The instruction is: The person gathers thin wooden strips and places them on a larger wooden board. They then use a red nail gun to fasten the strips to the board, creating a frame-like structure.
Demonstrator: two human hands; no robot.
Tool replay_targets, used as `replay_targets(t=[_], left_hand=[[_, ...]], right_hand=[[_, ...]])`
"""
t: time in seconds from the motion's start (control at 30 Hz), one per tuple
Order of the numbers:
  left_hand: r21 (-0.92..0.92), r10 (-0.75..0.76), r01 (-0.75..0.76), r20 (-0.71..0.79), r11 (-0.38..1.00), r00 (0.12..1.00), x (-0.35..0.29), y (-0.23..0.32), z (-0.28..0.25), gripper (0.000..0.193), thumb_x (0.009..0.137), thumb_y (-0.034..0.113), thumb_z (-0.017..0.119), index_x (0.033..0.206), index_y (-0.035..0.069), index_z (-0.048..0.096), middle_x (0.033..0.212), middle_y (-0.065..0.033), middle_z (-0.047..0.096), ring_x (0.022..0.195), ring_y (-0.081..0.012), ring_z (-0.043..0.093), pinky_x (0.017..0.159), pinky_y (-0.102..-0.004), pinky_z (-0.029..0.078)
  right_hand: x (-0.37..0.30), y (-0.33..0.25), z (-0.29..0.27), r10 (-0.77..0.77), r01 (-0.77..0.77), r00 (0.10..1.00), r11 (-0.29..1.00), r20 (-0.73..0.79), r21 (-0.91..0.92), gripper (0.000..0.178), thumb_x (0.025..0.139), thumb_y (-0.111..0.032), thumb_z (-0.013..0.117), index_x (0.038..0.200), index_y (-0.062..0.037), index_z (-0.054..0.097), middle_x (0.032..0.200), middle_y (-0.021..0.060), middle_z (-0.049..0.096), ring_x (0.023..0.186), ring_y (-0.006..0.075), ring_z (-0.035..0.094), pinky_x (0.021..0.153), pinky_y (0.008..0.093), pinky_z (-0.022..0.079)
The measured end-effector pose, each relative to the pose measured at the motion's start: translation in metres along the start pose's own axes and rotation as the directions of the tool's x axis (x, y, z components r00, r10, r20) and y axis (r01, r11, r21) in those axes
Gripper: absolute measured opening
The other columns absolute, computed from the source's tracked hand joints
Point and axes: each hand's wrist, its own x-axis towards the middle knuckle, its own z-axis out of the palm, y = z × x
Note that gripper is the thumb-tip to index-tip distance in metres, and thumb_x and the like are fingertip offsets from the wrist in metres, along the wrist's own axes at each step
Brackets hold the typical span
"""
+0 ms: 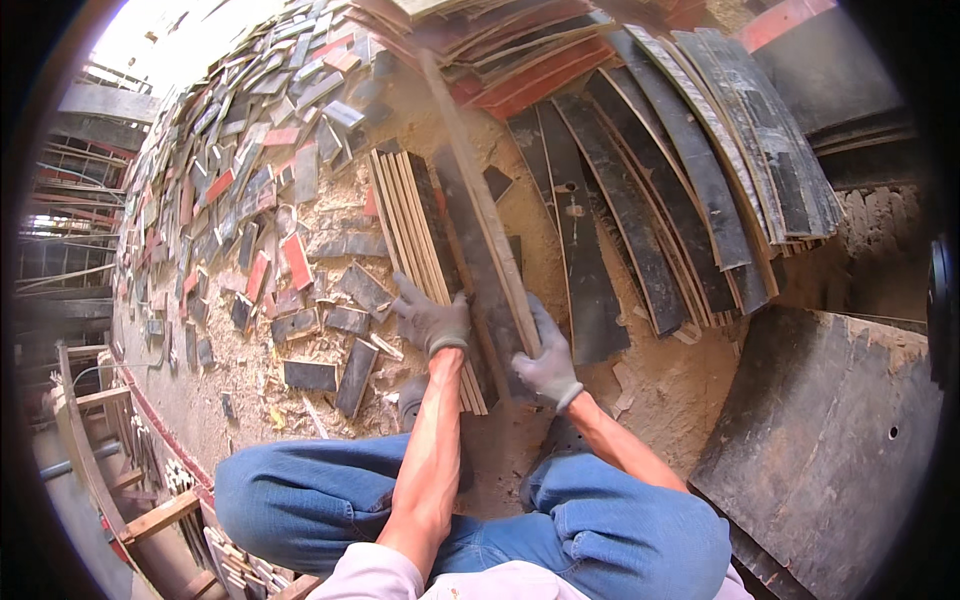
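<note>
My left hand [432,318], in a grey glove, lies across a stack of narrow plywood strips [408,212] standing on edge, pale layered edges up. Its fingers are spread, the thumb apart on the right side. My right hand [548,360], gloved too, is closed around the near end of a long plywood strip [478,195]. That strip leans away from me, just right of the stack, blurred along its length. The fingers under it are partly hidden.
Many small black and red plywood offcuts [297,262] litter the ground at left. Long dark boards [640,215] lie fanned out at right, near a large dark sheet [815,440]. More red-faced boards [540,78] are piled at the far side. A wooden frame [95,440] stands at lower left.
</note>
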Motion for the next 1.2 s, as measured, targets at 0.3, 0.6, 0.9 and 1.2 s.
replay_targets(t=[0.3, 0.6, 0.9, 1.2], left_hand=[[-0.015, 0.081, -0.082, -0.054, 0.997, 0.995, 0.002, -0.007, 0.016, 0.112, 0.087, 0.046, 0.080, 0.170, 0.008, 0.015, 0.143, -0.0257, 0.045, 0.131, -0.0471, 0.050, 0.109, -0.0564, 0.042], [0.116, 0.121, -0.125, 0.041, 0.985, 0.992, 0.009, 0.002, 0.022, 0.123, 0.082, 0.073, 0.074, 0.170, 0.007, 0.018, 0.160, -0.0307, 0.034, 0.142, -0.0468, 0.045, 0.113, -0.0559, 0.044], [0.266, 0.218, -0.213, 0.012, 0.940, 0.976, -0.005, 0.003, 0.029, 0.115, 0.086, 0.061, 0.078, 0.172, 0.018, 0.015, 0.175, -0.0266, 0.011, 0.160, -0.0493, 0.014, 0.126, -0.0604, 0.024], [0.249, 0.178, -0.175, 0.010, 0.952, 0.984, -0.005, 0.016, 0.023, 0.114, 0.079, 0.050, 0.084, 0.171, 0.026, 0.022, 0.177, -0.0192, 0.010, 0.161, -0.0475, 0.007, 0.125, -0.0668, 0.019]], right_hand=[[0.008, 0.038, 0.004, 0.045, -0.055, 0.986, 0.997, 0.162, 0.057, 0.070, 0.098, -0.012, 0.072, 0.161, -0.0012, 0.042, 0.158, 0.0163, 0.054, 0.142, 0.0221, 0.054, 0.115, 0.0347, 0.044], [-0.009, 0.069, 0.025, 0.153, -0.145, 0.986, 0.983, 0.062, -0.114, 0.054, 0.102, -0.024, 0.062, 0.148, 0.0002, 0.049, 0.132, 0.0319, 0.064, 0.123, 0.0462, 0.063, 0.105, 0.0465, 0.050], [-0.017, -0.016, -0.011, 0.004, 0.220, 0.962, 0.585, 0.274, -0.781, 0.063, 0.095, -0.053, 0.066, 0.132, -0.0027, 0.059, 0.122, 0.0235, 0.062, 0.113, 0.0424, 0.062, 0.095, 0.0522, 0.050], [0.099, -0.102, -0.261, -0.024, -0.448, 0.894, -0.122, -0.448, -0.886, 0.116, 0.081, -0.062, 0.082, 0.168, -0.0119, 0.025, 0.141, 0.0260, 0.054, 0.130, 0.0408, 0.056, 0.103, 0.0587, 0.050]])
